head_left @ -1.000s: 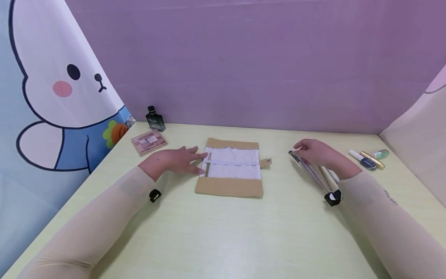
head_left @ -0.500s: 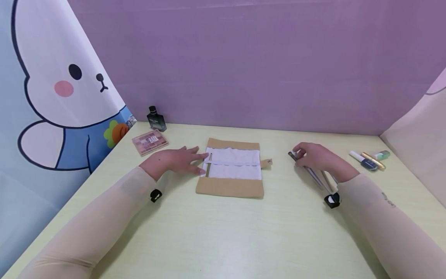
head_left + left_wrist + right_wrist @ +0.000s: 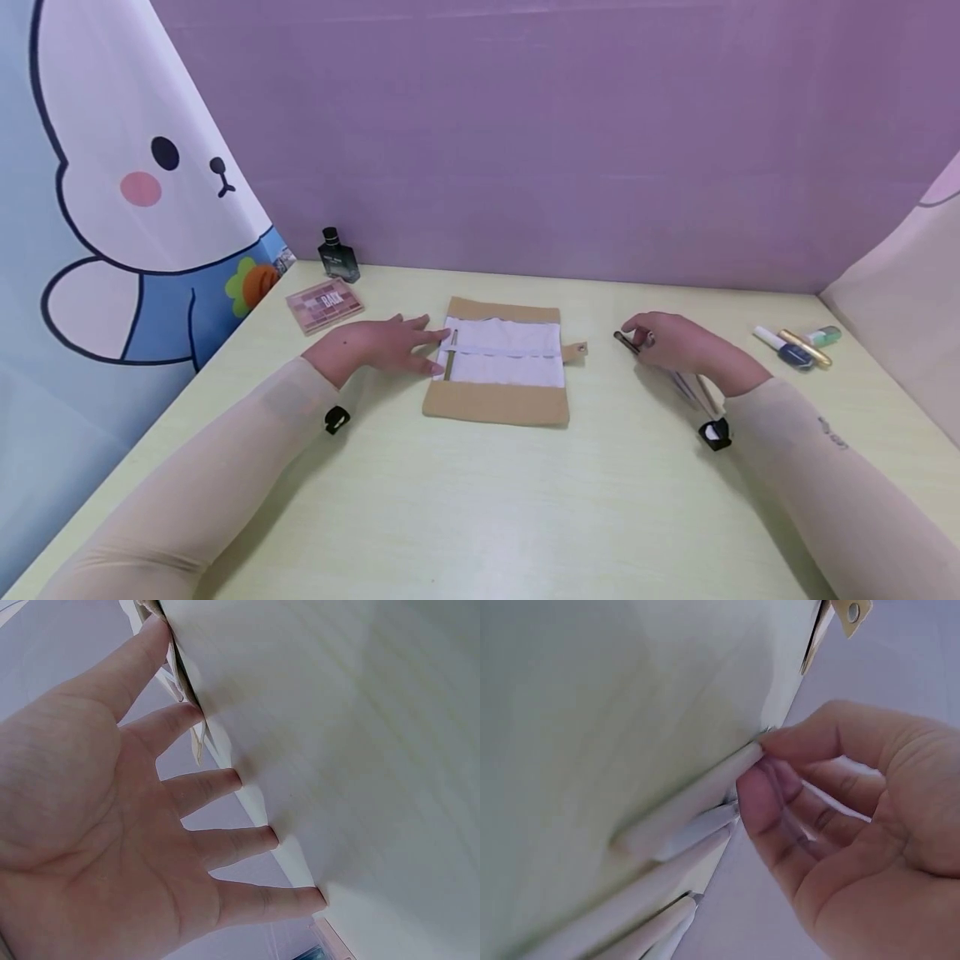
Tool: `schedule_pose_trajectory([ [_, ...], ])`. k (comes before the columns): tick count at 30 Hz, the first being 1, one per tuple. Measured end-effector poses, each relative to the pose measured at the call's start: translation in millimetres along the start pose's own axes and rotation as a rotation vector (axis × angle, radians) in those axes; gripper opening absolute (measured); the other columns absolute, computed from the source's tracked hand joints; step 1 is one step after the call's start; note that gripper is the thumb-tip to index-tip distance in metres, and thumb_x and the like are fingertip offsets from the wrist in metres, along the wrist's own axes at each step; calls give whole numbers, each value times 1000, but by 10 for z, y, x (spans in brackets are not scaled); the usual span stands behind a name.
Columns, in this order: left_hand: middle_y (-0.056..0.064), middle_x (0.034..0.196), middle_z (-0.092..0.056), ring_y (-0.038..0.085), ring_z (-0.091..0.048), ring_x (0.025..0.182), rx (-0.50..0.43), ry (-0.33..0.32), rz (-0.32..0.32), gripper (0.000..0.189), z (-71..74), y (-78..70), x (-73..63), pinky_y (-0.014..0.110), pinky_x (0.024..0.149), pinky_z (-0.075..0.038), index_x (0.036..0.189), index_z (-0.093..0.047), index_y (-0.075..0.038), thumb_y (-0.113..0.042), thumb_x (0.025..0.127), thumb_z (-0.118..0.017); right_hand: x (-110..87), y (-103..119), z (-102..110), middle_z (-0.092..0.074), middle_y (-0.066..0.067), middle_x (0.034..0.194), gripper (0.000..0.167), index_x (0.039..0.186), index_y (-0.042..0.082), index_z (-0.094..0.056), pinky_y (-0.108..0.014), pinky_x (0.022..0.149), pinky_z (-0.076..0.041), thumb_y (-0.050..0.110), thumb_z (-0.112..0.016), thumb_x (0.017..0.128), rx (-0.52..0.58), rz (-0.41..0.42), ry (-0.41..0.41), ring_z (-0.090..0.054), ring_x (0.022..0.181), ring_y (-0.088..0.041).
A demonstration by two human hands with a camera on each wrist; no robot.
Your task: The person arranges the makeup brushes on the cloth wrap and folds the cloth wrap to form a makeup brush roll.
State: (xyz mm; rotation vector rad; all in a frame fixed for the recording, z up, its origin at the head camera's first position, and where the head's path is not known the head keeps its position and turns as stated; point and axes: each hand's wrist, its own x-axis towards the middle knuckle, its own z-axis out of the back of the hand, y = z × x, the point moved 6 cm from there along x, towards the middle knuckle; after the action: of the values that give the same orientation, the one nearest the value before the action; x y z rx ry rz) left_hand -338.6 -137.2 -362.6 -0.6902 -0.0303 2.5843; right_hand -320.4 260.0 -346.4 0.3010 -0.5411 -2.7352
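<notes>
Looks to me like a pick-up step: the right hand (image 3: pixel 667 342) is pinching a slim rod (image 3: pixel 697 791) toward the right edge of the worktop (image 3: pixel 495 508). Next move probably calls for lifting it clear of the other rods (image 3: pixel 634 900). Left hand (image 3: pixel 390 343) has fingers spread at the left edge of the flat-open case (image 3: pixel 495 405). Case seems tan fabric, wrinkly white lining (image 3: pixel 506 372); the rods look smooth and straight.

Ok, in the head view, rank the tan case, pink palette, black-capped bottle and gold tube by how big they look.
Largest to smallest, by area in view:
1. Tan case
2. Pink palette
3. Black-capped bottle
4. Gold tube
</notes>
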Motion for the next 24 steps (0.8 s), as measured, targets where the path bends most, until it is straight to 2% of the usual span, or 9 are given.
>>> schedule_pose_trajectory([
  [7,14,183,-6,57,-6,165,1,-4,3,82,1,5,1,79,126,-22,172,-19,-39,-71,103,-51,19,-31,-15,-68,-24,125,54,143,-10,-58,-41,89,-55,0,-69,92,15,-3,23,-64,107,-30],
  [16,14,183,-5,56,-6,165,0,3,5,82,-6,5,11,78,127,-21,172,-18,-39,-69,104,-52,12,-33,1,-71,-23,124,52,141,-12,-60,-42,93,-55,1,-67,92,21,-23,29,-65,109,-30],
  [24,14,183,-5,56,-5,165,0,8,4,83,-11,10,15,78,127,-22,172,-17,-39,-71,103,-51,11,-27,41,-73,-23,118,48,135,-11,-65,-46,94,-57,1,-69,89,19,-12,-3,-69,108,-32],
])
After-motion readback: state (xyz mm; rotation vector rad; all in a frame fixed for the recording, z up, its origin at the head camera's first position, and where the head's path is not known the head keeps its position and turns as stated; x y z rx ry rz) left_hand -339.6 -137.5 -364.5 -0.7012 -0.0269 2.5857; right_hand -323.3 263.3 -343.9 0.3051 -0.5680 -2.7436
